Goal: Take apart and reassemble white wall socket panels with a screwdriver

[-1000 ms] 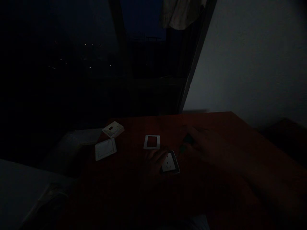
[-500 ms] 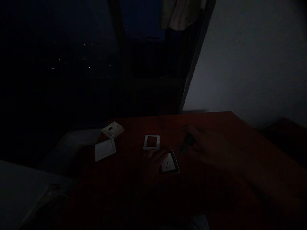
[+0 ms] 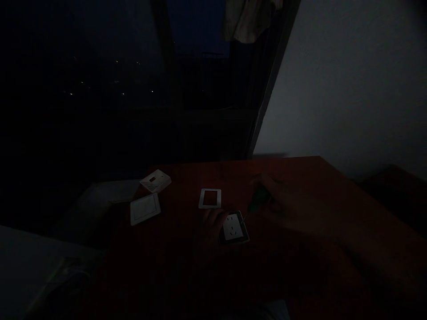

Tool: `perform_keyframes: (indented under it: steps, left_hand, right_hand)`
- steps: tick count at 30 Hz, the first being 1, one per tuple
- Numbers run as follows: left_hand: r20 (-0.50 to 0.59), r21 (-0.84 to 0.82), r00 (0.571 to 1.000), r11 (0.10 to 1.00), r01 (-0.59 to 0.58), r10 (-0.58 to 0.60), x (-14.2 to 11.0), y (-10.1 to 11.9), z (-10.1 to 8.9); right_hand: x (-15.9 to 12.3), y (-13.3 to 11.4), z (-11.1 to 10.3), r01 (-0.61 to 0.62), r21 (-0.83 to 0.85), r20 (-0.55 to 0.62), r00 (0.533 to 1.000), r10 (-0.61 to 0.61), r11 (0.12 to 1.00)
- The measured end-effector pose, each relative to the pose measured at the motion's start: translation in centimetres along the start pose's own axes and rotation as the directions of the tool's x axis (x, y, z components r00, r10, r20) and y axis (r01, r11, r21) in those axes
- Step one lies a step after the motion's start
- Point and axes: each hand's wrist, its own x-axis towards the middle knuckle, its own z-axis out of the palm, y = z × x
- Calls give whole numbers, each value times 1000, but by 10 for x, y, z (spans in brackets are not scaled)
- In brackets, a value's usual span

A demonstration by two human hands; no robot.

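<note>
A wall socket (image 3: 232, 227) with a white face and dark surround lies face up on the reddish table. My left hand (image 3: 212, 226) grips its left edge, fingers bent over the side. In my right hand (image 3: 276, 200) is a screwdriver (image 3: 258, 198) with a green handle. The fingers wrap round the handle, and the thin shaft slants down to the left, its tip at the right side of the socket's face. Just beyond the socket lies a white square frame (image 3: 210, 190) with an open middle. Dim light hides much of both hands.
At the table's (image 3: 293, 171) left side lie a flat white plate (image 3: 145, 209) and, behind it, a white box-like piece (image 3: 155, 180) with a small dark opening. A dark window stands behind, with a cloth (image 3: 248, 22) hanging above. A pale wall (image 3: 343, 89) rises on the right.
The fingers of my left hand have drawn back to the left, baring more of the socket's face. The screwdriver stays at nearly the same spot. The view has shifted very slightly.
</note>
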Motion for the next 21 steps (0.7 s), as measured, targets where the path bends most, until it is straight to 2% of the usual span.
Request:
perform_keyframes:
  steps: [5, 10, 16, 18, 21]
  left_hand:
    - [-27, -19, 1000, 1000, 2, -3, 0, 1, 1]
    - [-33, -15, 999, 1000, 0, -1, 1, 1, 1]
    - [-46, -7, 999, 1000, -8, 7, 0, 0, 3]
    - [-49, -2, 999, 1000, -13, 13, -1, -1, 5]
    - [-66, 9, 998, 1000, -19, 19, -1, -2, 7]
  right_hand:
    - [4, -1, 1, -171, -270, -61, 985, 160, 948]
    - [5, -4, 0, -54, -174, 9, 998, 57, 983]
    - [8, -2, 3, -228, -362, -96, 974, 207, 904]
    - [7, 0, 3, -171, -296, -70, 985, 157, 940]
    - [4, 1, 2, -13, -170, -18, 1000, 10, 985]
